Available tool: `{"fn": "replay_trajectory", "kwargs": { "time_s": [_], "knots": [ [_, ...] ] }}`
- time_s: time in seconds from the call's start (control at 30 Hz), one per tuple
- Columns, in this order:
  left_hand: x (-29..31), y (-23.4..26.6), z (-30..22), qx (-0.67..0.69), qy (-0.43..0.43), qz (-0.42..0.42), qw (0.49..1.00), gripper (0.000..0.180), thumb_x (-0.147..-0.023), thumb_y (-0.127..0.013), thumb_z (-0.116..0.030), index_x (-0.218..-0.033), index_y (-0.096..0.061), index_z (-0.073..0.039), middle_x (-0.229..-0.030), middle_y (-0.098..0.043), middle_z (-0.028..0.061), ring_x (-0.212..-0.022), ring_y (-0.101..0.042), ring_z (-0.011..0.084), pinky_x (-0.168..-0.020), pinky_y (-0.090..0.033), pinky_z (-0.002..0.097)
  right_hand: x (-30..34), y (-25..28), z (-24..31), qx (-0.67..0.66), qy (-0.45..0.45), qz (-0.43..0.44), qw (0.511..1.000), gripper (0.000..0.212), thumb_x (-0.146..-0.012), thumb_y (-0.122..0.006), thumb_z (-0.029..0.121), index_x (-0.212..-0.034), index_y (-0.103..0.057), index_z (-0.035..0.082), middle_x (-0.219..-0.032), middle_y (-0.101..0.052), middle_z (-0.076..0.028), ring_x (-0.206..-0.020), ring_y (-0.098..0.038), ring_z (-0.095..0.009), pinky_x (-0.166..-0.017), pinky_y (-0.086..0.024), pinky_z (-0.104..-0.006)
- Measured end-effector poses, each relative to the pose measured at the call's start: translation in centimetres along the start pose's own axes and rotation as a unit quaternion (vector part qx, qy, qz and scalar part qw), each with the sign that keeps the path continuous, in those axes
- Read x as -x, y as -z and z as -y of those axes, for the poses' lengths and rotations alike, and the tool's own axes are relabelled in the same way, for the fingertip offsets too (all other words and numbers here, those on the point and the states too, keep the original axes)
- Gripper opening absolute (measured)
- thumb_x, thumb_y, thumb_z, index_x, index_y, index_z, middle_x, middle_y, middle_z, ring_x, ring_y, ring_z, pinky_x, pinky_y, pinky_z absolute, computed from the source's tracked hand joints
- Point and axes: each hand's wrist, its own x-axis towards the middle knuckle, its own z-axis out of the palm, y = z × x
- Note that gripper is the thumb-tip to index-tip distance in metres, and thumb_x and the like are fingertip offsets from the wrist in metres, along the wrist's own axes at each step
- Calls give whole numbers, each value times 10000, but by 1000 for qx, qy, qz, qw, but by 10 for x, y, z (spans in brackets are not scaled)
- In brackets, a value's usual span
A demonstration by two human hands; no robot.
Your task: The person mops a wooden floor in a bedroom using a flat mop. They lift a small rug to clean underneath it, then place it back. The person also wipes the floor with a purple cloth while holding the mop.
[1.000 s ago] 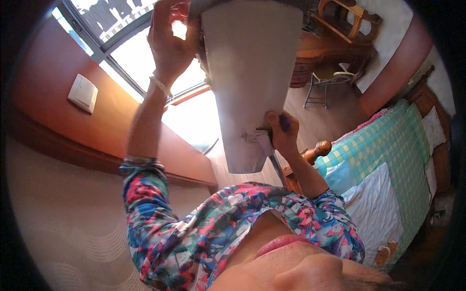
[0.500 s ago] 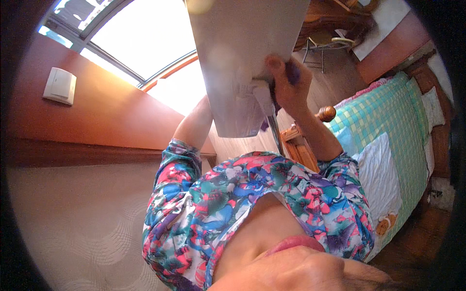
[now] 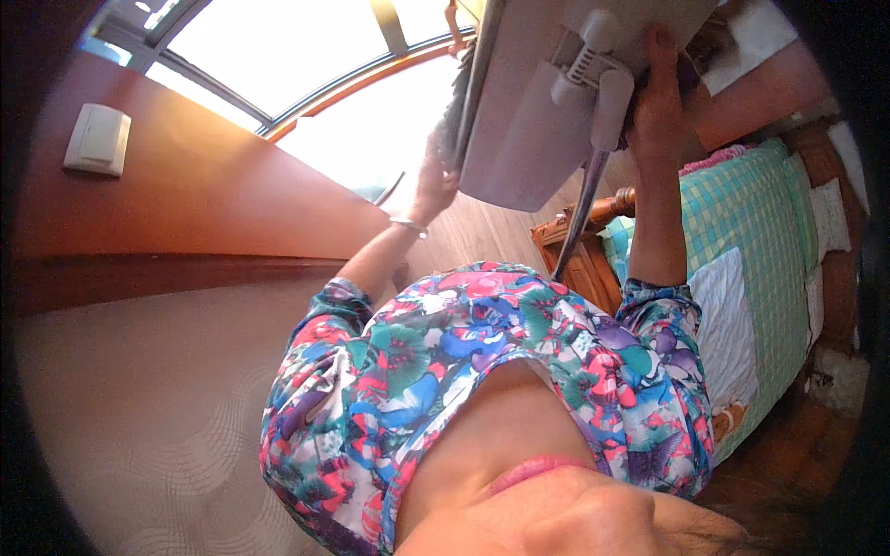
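Observation:
A flat mop is raised before me, the back of its broad white plate (image 3: 519,148) facing me. White plastic joint (image 3: 609,107) and metal pole (image 3: 584,208) join at its right part, the pole slanting down toward my body. Dark grey fringe (image 3: 452,116) shows along the plate's left edge. My left hand (image 3: 436,183) closes on that fringed edge low down, its fingers partly hidden. On the opposite side my right hand (image 3: 658,97) grips the plate, thumb up on its back, remaining fingers mostly out of sight.
A bed with a green checked cover (image 3: 742,213) and wooden footboard (image 3: 579,264) stands at right. Bright windows (image 3: 278,56) are at upper left, above an orange-brown wall panel (image 3: 204,176) with a white switch (image 3: 97,139). Wooden floor (image 3: 482,232) lies below the mop.
The mop plate has swung right and tilted, bringing its fringed left edge into view. My left hand, earlier hidden behind the plate, now shows at that edge; my right hand moved right and up.

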Motion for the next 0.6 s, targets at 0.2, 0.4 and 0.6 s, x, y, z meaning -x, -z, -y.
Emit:
{"fn": "replay_trajectory", "kwargs": {
  "time_s": [0.2,0.4,0.6],
  "knots": [
    [39,-29,-31,406,273,38,871,465,-998,-490,-215,-1413,-335,-76,-1066,-616,175,-804,-676,261,-628,-606,438,-4,18,-13,51,10,16,999,444,-883,-728,329,-1179,-600,23,-1097,-644,-55,-948,-600,-161,-848,-496,-331],
    [2,-6,-48,232,252,88,935,420,-953,-595,-166,-1317,-430,-36,-1133,-609,152,-811,-676,241,-579,-572,317,-9,16,-2,43,-3,-16,999,531,-893,-707,372,-1283,-523,62,-1187,-599,-46,-1074,-559,-206,-968,-437,-368],
    [39,-26,-2,-60,-79,42,994,762,-906,-597,30,-1483,-102,-17,-1354,-486,152,-1112,-572,190,-772,-529,272,-4,24,12,-25,-24,-61,998,530,-911,-684,377,-1300,-509,62,-1197,-598,-47,-1078,-566,-222,-969,-440,-377]
  ]
}}
